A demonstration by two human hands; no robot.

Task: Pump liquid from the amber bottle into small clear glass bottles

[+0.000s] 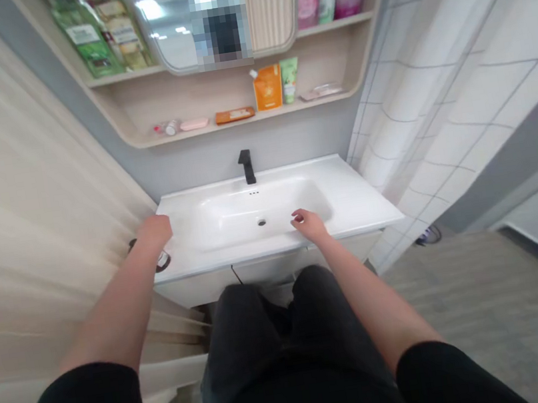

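I stand at a white washbasin (349, 199) with a black tap (246, 166) at its back. My left hand (155, 232) lies on the counter's left front corner. Its fingers are curled under, and what they hold, if anything, is hidden. A dark round object (163, 262) shows just under that wrist, beside the counter edge. My right hand (309, 224) rests on the front rim of the bowl, right of the drain (261, 222). Its fingers are bent and pressed together, palm down.
A shelf (198, 131) above the basin carries an orange pouch (267, 87), a green tube, a pink soap and small items. A mirror and bottles stand higher up. A ribbed beige panel is on the left and a tiled wall on the right. The floor is grey.
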